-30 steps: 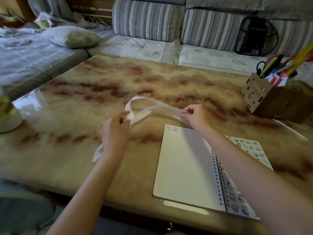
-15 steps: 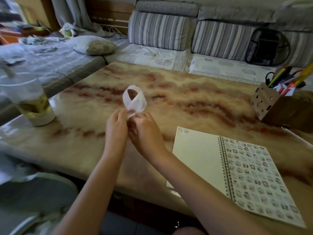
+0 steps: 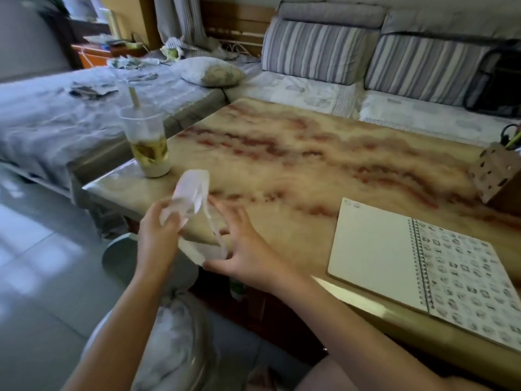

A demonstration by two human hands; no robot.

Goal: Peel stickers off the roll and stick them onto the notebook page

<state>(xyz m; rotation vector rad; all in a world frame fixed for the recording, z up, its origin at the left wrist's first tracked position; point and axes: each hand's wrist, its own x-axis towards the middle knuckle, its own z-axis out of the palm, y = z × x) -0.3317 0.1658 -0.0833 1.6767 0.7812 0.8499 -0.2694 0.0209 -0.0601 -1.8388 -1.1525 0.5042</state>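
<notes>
Your sticker strip [image 3: 191, 190] is off the worktop [image 3: 310, 165], held in the air just over its front-left corner. It is bunched into a loose white loop, and its tail hangs down toward the front edge. Your left hand [image 3: 158, 235] grips the bunched part with curled fingers. Your right hand [image 3: 245, 255] is spread, with straight fingers beside the tail. The blur hides whether it touches the tail.

The notebook [image 3: 372, 249] lies open at the front edge, well apart to the right. Its left page is almost blank and its right page is full of stickers. A drink cup [image 3: 149, 145] stands near the left corner, and a pen holder [image 3: 490, 176] stands at the right edge.

I judge that you are handling the strip, not sticking. No sticker is visible on the strip. Next you must find a sticker, pinch its edge and carry it to the blank page.
</notes>
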